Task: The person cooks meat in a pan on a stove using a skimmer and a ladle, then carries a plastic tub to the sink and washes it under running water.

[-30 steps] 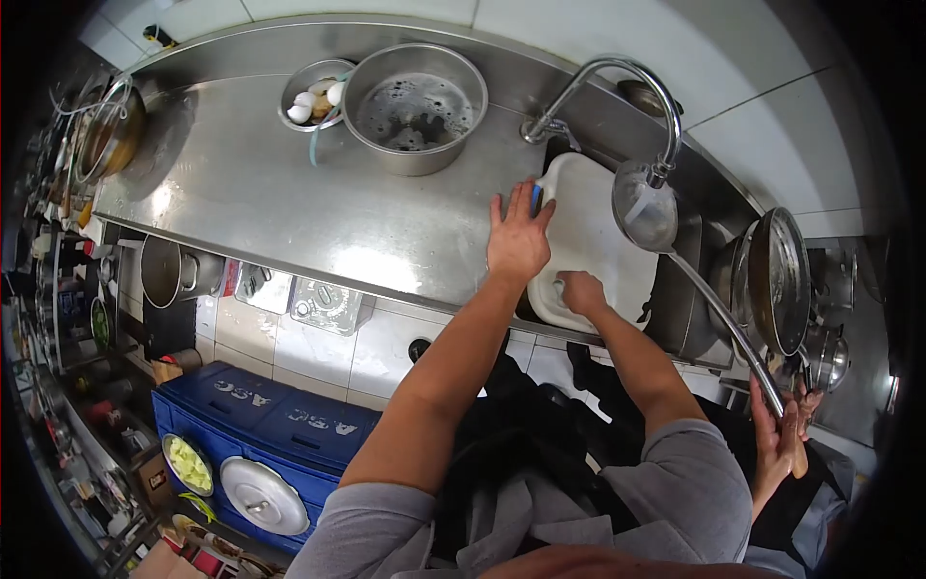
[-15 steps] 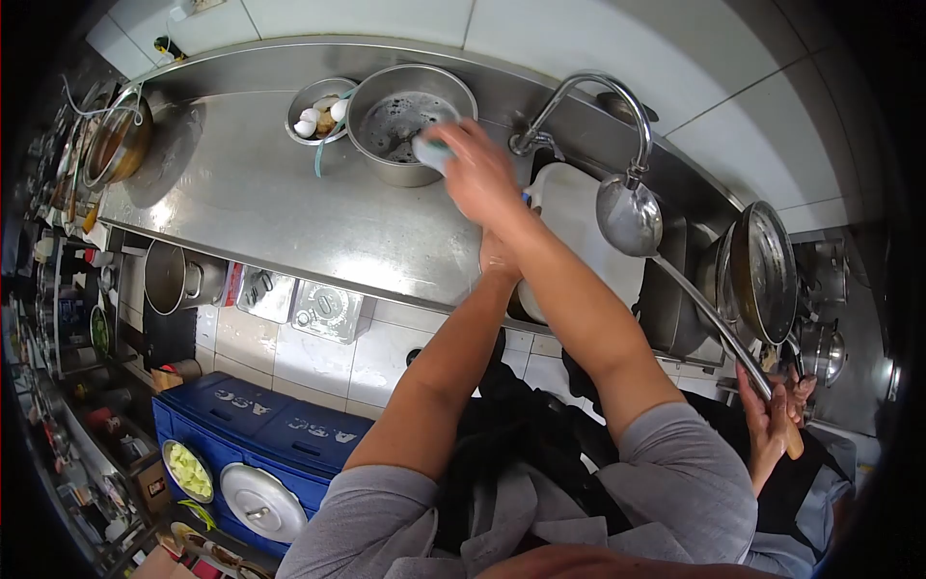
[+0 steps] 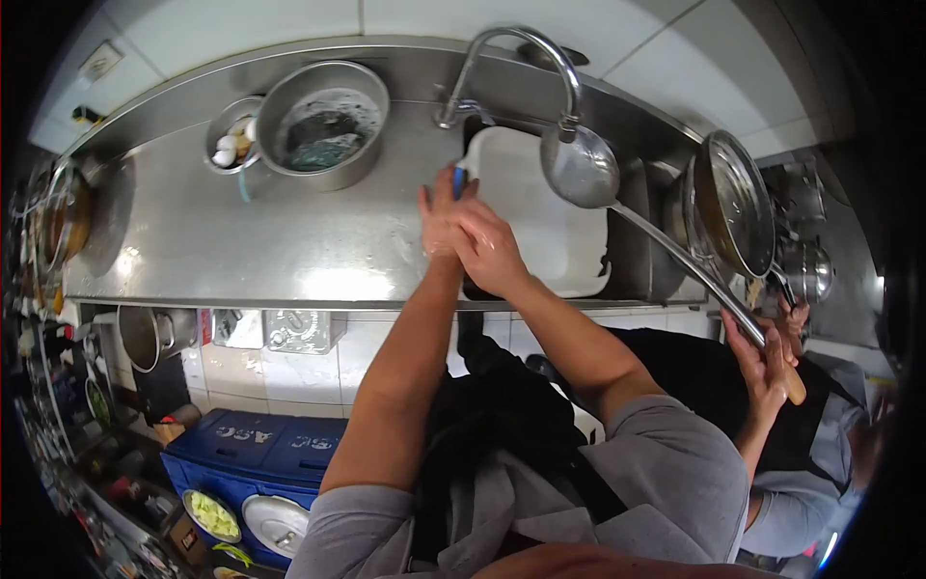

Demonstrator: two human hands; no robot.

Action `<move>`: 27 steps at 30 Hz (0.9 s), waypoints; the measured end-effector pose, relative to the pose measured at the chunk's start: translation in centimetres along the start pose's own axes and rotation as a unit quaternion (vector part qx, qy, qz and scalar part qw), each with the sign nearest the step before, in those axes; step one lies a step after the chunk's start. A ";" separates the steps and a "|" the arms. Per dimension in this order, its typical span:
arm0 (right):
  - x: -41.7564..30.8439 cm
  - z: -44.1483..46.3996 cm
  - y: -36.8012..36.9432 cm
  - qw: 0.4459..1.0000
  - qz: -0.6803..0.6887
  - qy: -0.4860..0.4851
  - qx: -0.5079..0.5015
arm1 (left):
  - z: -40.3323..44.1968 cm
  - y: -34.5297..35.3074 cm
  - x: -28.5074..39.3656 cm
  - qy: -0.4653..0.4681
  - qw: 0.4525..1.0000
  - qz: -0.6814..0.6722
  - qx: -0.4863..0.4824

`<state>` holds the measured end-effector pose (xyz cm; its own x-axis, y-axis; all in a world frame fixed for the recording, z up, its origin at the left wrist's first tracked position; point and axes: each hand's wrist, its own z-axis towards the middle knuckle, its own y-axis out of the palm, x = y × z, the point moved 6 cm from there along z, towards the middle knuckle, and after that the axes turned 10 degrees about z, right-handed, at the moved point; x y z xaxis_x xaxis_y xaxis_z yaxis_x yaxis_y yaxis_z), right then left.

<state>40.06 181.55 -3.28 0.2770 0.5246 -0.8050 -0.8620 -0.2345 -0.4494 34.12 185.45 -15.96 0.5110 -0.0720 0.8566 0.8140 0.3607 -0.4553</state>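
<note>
My left hand (image 3: 442,230) is over the counter at the sink's left edge, its fingers stretched apart beside a small blue object (image 3: 460,179). Across its back lies my right hand (image 3: 490,256), wet, with extended fingers touching it; part of each hand is hidden by the other. To the right, a white plastic tray or tub (image 3: 526,222) rests in the sink. Further left on the counter is a metal pot (image 3: 371,159) with suds and a dark, greenish wet mass (image 3: 326,145) inside. Beside that pot sits a small metal bowl (image 3: 214,154) holding eggs.
A curved faucet (image 3: 569,77) reaches over the sink. A co-worker's hand (image 3: 757,362) holds a long-handled metal ladle (image 3: 579,169) under it. Pans (image 3: 738,203) lean at the right. Below the counter are a blue box (image 3: 231,434), a lid (image 3: 275,521) and a pot (image 3: 145,338).
My right hand has left the pot, no longer holding the pale, greenish item, and now lies over my left hand. The view has shifted, moving the counter items leftward. The ladle stays under the faucet.
</note>
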 end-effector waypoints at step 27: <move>11.0 -12.9 -6.2 0.917 -0.183 0.319 -0.157 | 0.2 -1.8 4.3 0.061 0.949 0.306 -0.049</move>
<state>53.95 178.24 -14.38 0.8010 0.0537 -0.5963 -0.5253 -0.4146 -0.7430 34.81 184.71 -11.38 0.9195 0.0134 0.3928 0.3735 0.2812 -0.8840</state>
